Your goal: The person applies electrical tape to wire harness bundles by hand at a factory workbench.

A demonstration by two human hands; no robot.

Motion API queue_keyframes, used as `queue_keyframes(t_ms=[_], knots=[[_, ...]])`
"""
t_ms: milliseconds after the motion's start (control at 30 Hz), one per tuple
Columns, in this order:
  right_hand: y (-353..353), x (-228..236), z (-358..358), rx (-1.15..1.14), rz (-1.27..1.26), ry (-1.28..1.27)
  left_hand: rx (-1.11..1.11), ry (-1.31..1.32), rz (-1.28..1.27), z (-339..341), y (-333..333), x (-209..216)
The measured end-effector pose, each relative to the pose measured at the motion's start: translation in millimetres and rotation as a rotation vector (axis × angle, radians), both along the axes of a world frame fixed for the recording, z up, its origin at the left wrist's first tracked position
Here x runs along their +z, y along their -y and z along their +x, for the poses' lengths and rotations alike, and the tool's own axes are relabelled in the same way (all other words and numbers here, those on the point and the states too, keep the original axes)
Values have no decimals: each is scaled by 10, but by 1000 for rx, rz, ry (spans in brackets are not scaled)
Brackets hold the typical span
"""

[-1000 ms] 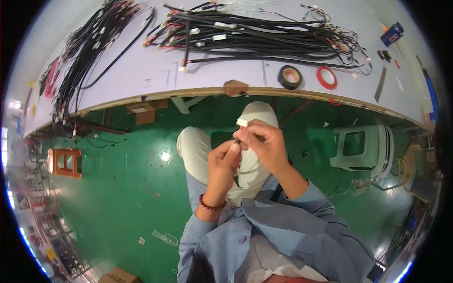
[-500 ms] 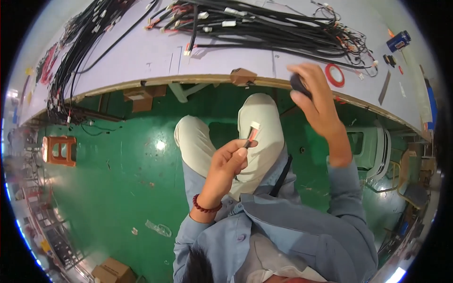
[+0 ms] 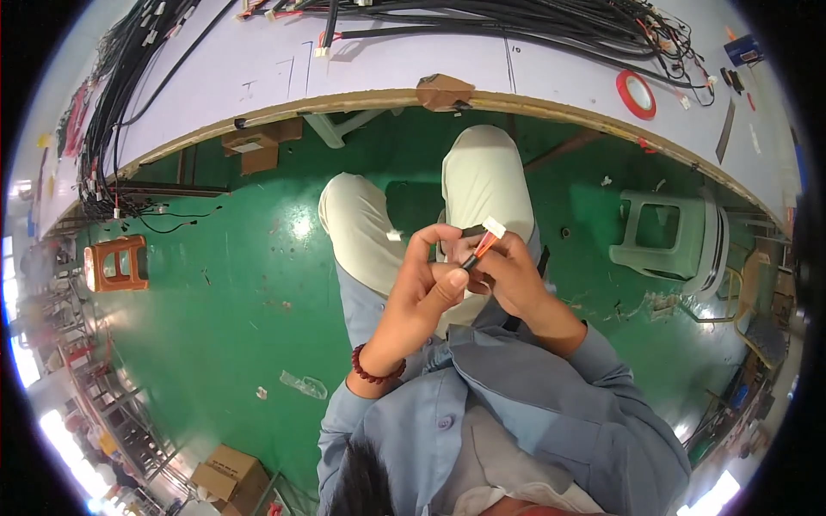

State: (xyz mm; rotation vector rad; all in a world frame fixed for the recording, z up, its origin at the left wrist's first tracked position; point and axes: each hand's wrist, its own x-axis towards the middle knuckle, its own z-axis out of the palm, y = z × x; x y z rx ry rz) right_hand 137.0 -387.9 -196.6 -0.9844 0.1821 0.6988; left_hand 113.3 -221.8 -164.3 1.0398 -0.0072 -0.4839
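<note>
Cable end (image 3: 485, 245) located between the hands.
Left hand (image 3: 419, 297) pinches black sheath (image 3: 470, 261); white connector (image 3: 493, 227) sits beyond it, just beside the right hand (image 3: 520, 279), which is curled, partly hidden, grip indeterminable.

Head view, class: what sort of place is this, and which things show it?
Probably a cable-assembly workshop: bundled black cables lie along a long table, with a roll of red tape near its edge.
</note>
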Motion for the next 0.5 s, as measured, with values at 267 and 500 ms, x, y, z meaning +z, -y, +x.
queue_keyframes(t_ms=[267, 500], knots=[[43, 91, -5, 30, 133, -146, 6, -67, 103, -25, -12, 44], [126, 102, 59, 161, 162, 125, -22, -58, 141, 2, -24, 92]])
